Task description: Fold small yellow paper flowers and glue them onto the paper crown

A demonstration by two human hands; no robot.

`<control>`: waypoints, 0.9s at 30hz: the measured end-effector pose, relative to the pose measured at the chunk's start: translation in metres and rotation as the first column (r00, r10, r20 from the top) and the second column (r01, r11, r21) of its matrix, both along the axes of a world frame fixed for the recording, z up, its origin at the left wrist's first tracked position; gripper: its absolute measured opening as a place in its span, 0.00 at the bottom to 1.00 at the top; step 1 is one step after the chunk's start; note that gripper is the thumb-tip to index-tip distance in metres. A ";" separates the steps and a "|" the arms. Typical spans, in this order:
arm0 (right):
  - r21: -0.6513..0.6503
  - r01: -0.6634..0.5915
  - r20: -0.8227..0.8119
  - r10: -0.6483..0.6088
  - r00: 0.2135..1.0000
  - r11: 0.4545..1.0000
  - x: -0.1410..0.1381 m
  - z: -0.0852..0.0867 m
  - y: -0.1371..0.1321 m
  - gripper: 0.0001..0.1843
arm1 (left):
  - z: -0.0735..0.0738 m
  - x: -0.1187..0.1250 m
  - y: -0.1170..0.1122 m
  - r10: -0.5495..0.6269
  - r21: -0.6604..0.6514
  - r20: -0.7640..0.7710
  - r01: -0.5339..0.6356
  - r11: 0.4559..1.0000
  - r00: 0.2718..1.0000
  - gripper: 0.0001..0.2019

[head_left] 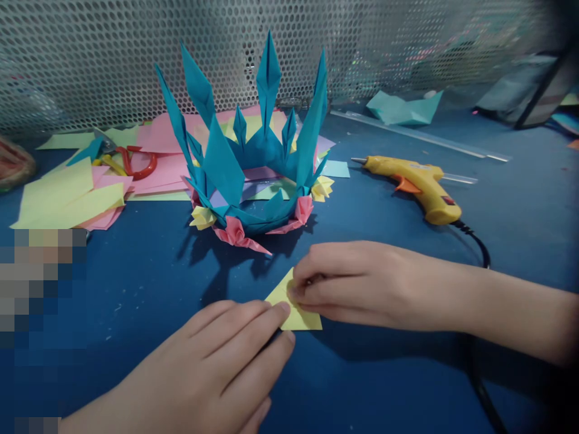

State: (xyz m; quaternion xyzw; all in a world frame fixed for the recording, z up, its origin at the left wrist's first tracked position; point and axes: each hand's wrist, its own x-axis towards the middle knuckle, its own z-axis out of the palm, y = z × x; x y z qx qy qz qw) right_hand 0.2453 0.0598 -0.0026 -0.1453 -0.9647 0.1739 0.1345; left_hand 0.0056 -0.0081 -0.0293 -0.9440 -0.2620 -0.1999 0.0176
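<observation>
Down on the blue table [136,349], right in front of the crown, there's a small yellow paper [310,321] getting all the attention in the head view, which is the only one here. My read is that it's mid-fold: it looks roughly triangular, lying between the two hands near the bottom middle.

The left hand [226,355] is laid out pretty flat, fingers close together, tips resting on the paper's lower left like a paperweight. The right hand [375,283] has its fingers bunched over the upper right part; honestly can't tell if it's pinching a layer or just pressing, since its thumb is hidden.

If you ask me, the next move calls for lining up the edges and running a firm crease while the left keeps it from sliding. Slips easily, paper that small.

Behind it sits the blue paper crown [221,163] with pink paper pieces [235,232] and yellow paper flowers [203,217] around its base. Yellow glue gun [416,181] lies off to the right, touched by neither hand.
</observation>
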 end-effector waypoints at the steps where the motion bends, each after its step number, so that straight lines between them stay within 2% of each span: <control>1: 0.059 0.022 0.035 -0.024 0.999 0.998 -0.001 0.001 -0.004 0.17 | 0.001 0.001 -0.001 0.020 -0.010 -0.010 -0.020 1.000 1.000 0.15; 3: 0.146 0.021 0.055 -0.029 0.998 0.989 -0.005 0.003 -0.014 0.18 | 0.003 0.002 -0.002 0.074 -0.044 -0.034 -0.075 0.996 0.997 0.16; 5: 0.126 0.108 0.072 -0.118 0.990 0.986 -0.009 0.004 -0.024 0.18 | 0.006 0.002 -0.002 0.119 -0.074 -0.050 -0.122 0.990 0.992 0.17; 9: 0.210 0.223 -0.011 -0.226 0.974 0.952 -0.015 0.000 -0.033 0.28 | 0.011 0.001 -0.001 0.146 -0.103 -0.041 -0.149 0.983 0.988 0.18; 15: 0.341 0.232 -0.059 -0.225 0.973 0.911 -0.020 -0.005 -0.032 0.19 | 0.014 -0.002 -0.003 0.165 -0.207 0.084 -0.145 0.968 0.983 0.12; 18: 0.332 0.240 -0.099 -0.219 0.971 0.912 -0.020 -0.006 -0.033 0.18 | 0.014 -0.005 -0.004 0.209 -0.252 0.152 -0.166 0.953 0.966 0.13; 20: 0.222 0.321 -0.160 -0.290 0.943 0.921 -0.019 -0.005 -0.032 0.17 | 0.014 -0.006 -0.004 0.219 -0.248 0.154 -0.176 0.953 0.964 0.12; 21: 0.124 0.370 -0.199 -0.343 0.918 0.920 -0.018 -0.004 -0.031 0.16 | 0.015 -0.007 -0.004 0.215 -0.245 0.153 -0.174 0.954 0.964 0.11; 23: -0.158 0.441 -0.247 -0.468 0.849 0.883 -0.018 -0.002 -0.029 0.12 | 0.017 -0.009 -0.004 0.208 -0.229 0.157 -0.170 0.958 0.965 0.10; 24: -0.337 0.443 -0.241 -0.532 0.812 0.830 -0.018 0.000 -0.028 0.11 | 0.017 -0.009 -0.004 0.210 -0.222 0.163 -0.172 0.960 0.964 0.10; 25: -0.521 0.415 -0.215 -0.585 0.782 0.746 -0.019 0.001 -0.026 0.10 | 0.018 -0.010 -0.004 0.214 -0.222 0.170 -0.174 0.959 0.962 0.11; 27: -0.821 0.292 -0.117 -0.646 0.754 0.490 -0.021 0.002 -0.025 0.08 | 0.019 -0.010 -0.004 0.210 -0.235 0.180 -0.166 0.958 0.961 0.13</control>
